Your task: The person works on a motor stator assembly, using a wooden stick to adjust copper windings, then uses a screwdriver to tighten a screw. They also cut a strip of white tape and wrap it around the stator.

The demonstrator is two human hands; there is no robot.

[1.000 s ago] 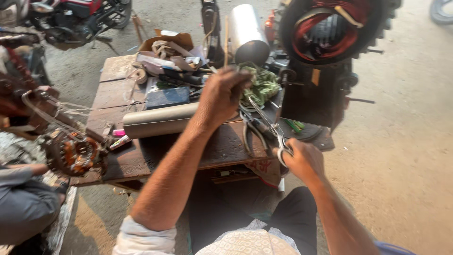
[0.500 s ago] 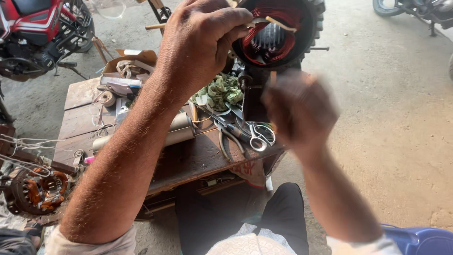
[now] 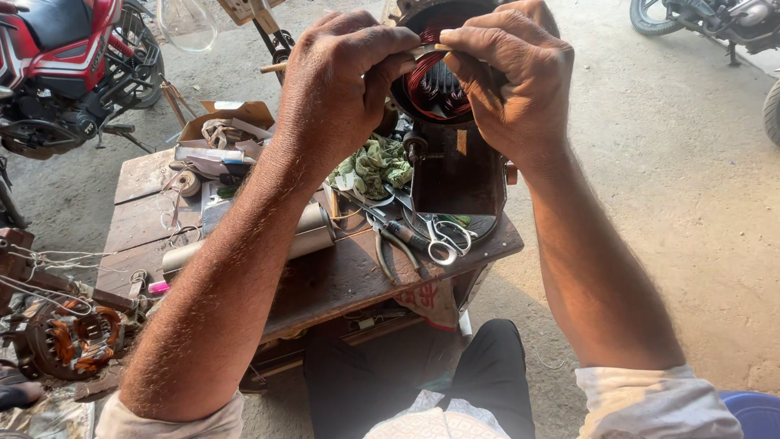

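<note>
Fingers of left hand [image 3: 341, 81] and right hand [image 3: 508, 77] pinch thin stick [image 3: 422, 53] | cardboard box [image 3: 227, 122]: cord, clutter

You sit over a worn wooden table [image 3: 325, 280] on sunlit bare concrete floor [image 3: 666, 203] — a red motorcycle [image 3: 61, 57] far left.

Both my forearms are raised, bare to rolled sleeves. My left hand [image 3: 337, 77] is curled, its fingers [image 3: 390, 49] pinched shut. My right hand [image 3: 512, 81] faces it, fingertips nearly meeting, thumbs tucked beneath them.
</note>
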